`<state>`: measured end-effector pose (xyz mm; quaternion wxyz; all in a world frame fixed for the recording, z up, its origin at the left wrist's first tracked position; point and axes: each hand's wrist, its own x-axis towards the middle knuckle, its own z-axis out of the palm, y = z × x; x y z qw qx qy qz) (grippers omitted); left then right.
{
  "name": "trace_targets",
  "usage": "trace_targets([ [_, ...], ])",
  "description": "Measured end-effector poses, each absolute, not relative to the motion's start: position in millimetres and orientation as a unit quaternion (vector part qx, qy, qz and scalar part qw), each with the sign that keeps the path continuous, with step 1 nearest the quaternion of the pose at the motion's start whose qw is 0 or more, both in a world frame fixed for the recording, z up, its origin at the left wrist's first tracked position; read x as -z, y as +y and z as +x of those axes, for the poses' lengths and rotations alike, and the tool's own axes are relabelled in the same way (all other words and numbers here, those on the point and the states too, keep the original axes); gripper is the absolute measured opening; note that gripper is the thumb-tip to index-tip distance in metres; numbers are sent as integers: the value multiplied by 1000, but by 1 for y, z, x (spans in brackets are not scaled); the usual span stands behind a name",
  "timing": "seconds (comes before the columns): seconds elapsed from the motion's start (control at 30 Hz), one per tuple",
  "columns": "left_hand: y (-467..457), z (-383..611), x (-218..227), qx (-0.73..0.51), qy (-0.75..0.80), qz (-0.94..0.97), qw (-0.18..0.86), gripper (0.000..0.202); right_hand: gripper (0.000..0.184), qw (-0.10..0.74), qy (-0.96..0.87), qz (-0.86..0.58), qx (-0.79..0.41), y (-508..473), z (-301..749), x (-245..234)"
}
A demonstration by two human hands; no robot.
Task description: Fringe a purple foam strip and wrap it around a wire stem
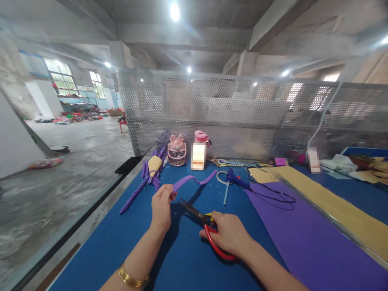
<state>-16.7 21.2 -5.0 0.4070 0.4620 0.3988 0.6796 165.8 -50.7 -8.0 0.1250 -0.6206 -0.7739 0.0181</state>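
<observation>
Mesh panel [194, 109], grey, perforated, standing across the middle of the frame behind the table. Table [127, 254], blue-topped, filling the lower centre. Purple sheet [294, 226], flat, lower right. Tan sheet [336, 206], right of it, a shiny bar [325, 213] along the border between them. Right hand [228, 232], lower centre-right, fingers wrapped on the scissors [215, 244]: red and yellow handles, dark blades pointing up-left, their tips just below the left fingers. Left hand [163, 200], centre-left, thumb and fingertips pinched together on the near end of the strip [185, 181]. Sprigs [133, 198], purple, left edge of the table, bunched with a tan piece [154, 165]. Jar [177, 151], pink, upright near the panel. Bottle [201, 136], pink-topped, right of the jar, its front covered by a pixelated patch. Blue tool [235, 178], centre-right, its black cord [279, 198] looping over the purple sheet. Strip, purple, narrow, wavy, running rightward from the left hand to near the ring. Ring [220, 180], pale, beside the blue tool, crowding the strip's far end. Bracelet [131, 278], gold, left wrist, bottom of frame.
</observation>
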Motion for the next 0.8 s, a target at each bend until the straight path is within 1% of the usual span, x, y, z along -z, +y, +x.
trace_targets([
  [0.3, 17, -14, 5, -650, 411, 511, 384, 24, 33, 134, -753, -644, -15, -45, 169, 12],
  [0.37, 16, -14, 3, -649, 412, 514, 381, 24, 30, 132, -753, -645, -10, -44, 170, 12],
  [0.5, 15, -13, 1, -644, 388, 531, 392, 23, 25, 112, -753, -648, 9, -45, 170, 11],
  [0.63, 14, -13, 2, -630, 373, 549, 403, 20, 25, 90, -757, -647, 28, -46, 168, 10],
  [0.8, 13, -12, 2, -611, 394, 551, 409, 17, 27, 111, -753, -649, 22, -45, 168, 12],
])
